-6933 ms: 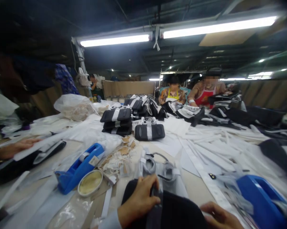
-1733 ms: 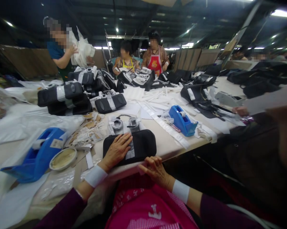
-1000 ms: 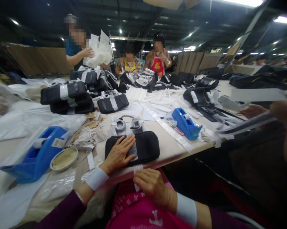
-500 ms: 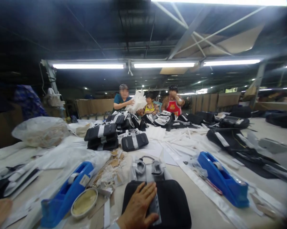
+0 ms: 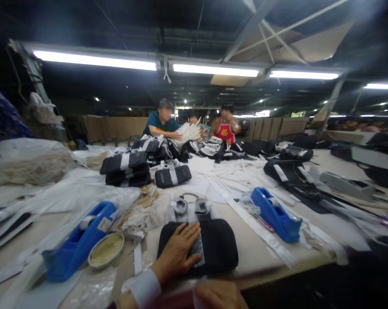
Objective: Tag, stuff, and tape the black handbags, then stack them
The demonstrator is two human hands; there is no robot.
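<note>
Flat on a black padded bag [image 5: 218,242] lies my left hand [image 5: 179,249], its fingers stretched out over a translucent strip [image 5: 198,251] that runs across the bag's middle. Two rolled parts wrapped in pale film [image 5: 190,207] stick out from the bag's far side. My right hand [image 5: 221,295] is at the bottom edge of the view, just in front of the bag, with curled fingers. A bit of pale film shows beside those fingers, but what they grip is partly cut off.
Blue tape dispensers stand left [image 5: 79,242] and right [image 5: 276,214]. A round dish [image 5: 106,250] sits by the left one. Similar black bags [image 5: 126,167] are stacked farther back. Beyond the pile, a person [image 5: 161,122] handles white sheets; another wears a red apron [image 5: 225,134].
My right hand has come into view at the bottom. The view has shifted a little, and another hand at the far left edge is gone. My left hand stays on the bag.
</note>
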